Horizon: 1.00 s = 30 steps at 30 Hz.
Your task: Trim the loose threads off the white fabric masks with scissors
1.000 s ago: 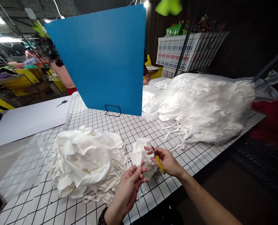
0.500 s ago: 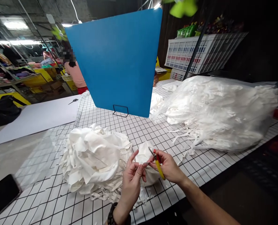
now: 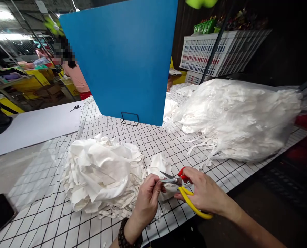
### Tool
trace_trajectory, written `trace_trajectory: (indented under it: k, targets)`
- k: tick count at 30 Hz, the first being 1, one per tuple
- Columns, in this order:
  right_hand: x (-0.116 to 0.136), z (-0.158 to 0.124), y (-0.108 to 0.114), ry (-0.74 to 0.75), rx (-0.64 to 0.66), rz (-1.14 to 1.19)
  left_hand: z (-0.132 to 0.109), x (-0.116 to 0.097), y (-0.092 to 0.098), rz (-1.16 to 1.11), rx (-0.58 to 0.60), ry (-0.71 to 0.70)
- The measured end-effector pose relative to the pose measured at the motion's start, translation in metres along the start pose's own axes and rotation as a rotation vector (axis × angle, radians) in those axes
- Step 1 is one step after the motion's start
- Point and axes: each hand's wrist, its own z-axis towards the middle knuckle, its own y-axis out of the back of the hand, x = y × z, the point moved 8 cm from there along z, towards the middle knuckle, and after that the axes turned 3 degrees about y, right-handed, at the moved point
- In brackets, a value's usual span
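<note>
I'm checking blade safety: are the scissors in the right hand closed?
No, the right hand holds the scissors with their two blades spread apart.

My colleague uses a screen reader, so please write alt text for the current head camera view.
The right hand holds open scissors with red and yellow handles, their blades close to the left hand. On a grid-patterned cloth, a white fabric heap lies to the left, a clear bag of white material to the right, and a blue panel stands behind.
</note>
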Motion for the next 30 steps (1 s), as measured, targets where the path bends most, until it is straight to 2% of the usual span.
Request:
trace_trajectory:
  k: [10, 30]
  targets:
    - [0.0126, 0.002, -0.0022, 0.02, 0.0, -0.05, -0.0018, -0.0025, -0.0021, 0.034, 0.036, -0.036]
    - [0.0055, -0.003, -0.0071, -0.002, 0.026, -0.089, -0.0033, -0.0016, -0.006, -0.005, 0.096, 0.022]
